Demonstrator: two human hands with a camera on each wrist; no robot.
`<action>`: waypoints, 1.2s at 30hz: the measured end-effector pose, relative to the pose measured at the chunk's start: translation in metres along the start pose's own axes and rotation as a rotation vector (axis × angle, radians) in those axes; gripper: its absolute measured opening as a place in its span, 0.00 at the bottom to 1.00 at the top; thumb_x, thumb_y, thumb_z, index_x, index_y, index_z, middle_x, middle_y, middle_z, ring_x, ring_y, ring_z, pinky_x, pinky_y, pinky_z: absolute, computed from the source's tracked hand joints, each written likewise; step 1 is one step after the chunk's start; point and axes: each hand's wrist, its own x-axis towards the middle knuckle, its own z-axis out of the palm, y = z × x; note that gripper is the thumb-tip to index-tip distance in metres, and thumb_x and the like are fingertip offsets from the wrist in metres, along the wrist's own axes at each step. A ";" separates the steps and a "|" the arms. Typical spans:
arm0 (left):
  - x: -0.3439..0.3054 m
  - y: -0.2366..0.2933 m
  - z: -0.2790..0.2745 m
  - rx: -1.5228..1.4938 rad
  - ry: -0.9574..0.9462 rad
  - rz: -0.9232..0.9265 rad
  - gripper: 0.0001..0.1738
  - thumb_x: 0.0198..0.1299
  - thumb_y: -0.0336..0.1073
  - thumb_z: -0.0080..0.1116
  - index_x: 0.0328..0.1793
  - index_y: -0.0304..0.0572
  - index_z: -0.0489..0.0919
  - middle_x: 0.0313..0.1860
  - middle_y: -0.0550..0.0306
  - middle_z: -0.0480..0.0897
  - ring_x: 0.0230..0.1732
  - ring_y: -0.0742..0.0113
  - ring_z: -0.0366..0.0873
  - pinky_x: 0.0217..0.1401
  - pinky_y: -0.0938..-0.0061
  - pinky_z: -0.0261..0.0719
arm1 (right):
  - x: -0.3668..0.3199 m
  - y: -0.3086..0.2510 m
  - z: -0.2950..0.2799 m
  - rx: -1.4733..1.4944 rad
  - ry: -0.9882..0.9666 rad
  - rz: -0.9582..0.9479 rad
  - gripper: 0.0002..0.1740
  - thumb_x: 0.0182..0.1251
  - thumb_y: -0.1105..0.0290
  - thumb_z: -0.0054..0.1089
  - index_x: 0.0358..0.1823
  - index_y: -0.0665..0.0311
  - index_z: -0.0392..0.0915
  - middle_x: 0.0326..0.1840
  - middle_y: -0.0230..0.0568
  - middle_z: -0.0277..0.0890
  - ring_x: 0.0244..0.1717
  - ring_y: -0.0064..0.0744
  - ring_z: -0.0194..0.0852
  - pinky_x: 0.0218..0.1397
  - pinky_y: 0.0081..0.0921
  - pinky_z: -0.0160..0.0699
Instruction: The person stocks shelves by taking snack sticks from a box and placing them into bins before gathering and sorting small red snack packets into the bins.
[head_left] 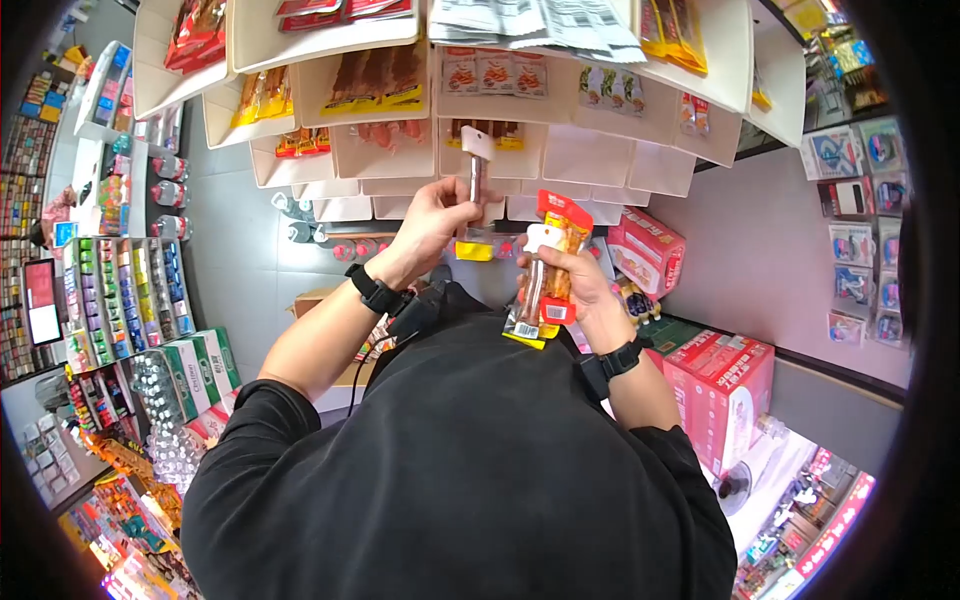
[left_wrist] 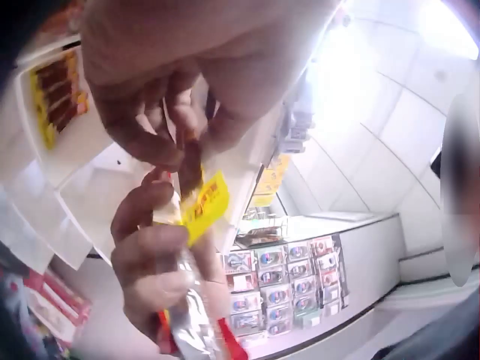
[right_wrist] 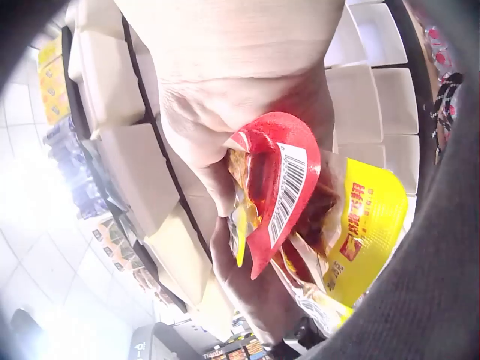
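Note:
My left hand (head_left: 432, 222) pinches a slim snack packet (head_left: 476, 178), held upright; it has a white top, a brown stick inside and a yellow end (left_wrist: 207, 208). To its right, my right hand (head_left: 582, 282) grips a small bunch of snack packets. One of these is a red packet (head_left: 562, 210) with a barcode (right_wrist: 288, 193) on its back. Another is a white-topped packet (head_left: 545, 238) with a brown filling. A yellow-ended packet (right_wrist: 367, 232) sticks out of the bunch in the right wrist view. In the left wrist view both hands are close together.
Tiered white bins (head_left: 590, 155) rise in front of me, several holding snack packets. Red cartons (head_left: 722, 395) stand at the right, near hanging packaged goods (head_left: 852, 285) on the wall. A stocked shelf (head_left: 125, 300) lies to the left.

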 end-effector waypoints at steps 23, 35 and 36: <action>0.019 -0.116 0.095 0.472 0.123 -0.313 0.11 0.67 0.27 0.68 0.47 0.41 0.75 0.36 0.62 0.83 0.34 0.76 0.80 0.35 0.79 0.77 | -0.106 -0.025 -0.160 0.255 -0.078 -0.115 0.24 0.69 0.77 0.66 0.65 0.64 0.75 0.52 0.44 0.85 0.45 0.44 0.89 0.43 0.49 0.95; 0.276 -0.110 -0.115 1.827 0.386 0.205 0.22 0.61 0.36 0.65 0.61 0.38 0.82 0.61 0.37 0.83 0.65 0.37 0.78 0.69 0.52 0.75 | -0.112 -0.007 -0.184 0.406 0.170 -0.084 0.20 0.69 0.77 0.66 0.61 0.67 0.77 0.44 0.50 0.85 0.40 0.47 0.90 0.40 0.48 0.94; 0.288 -0.113 -0.120 1.888 0.413 0.417 0.22 0.62 0.37 0.63 0.62 0.39 0.83 0.65 0.35 0.82 0.68 0.34 0.76 0.71 0.51 0.74 | -0.110 -0.002 -0.181 0.417 0.181 -0.082 0.20 0.69 0.77 0.66 0.61 0.67 0.77 0.44 0.50 0.85 0.40 0.47 0.90 0.40 0.48 0.94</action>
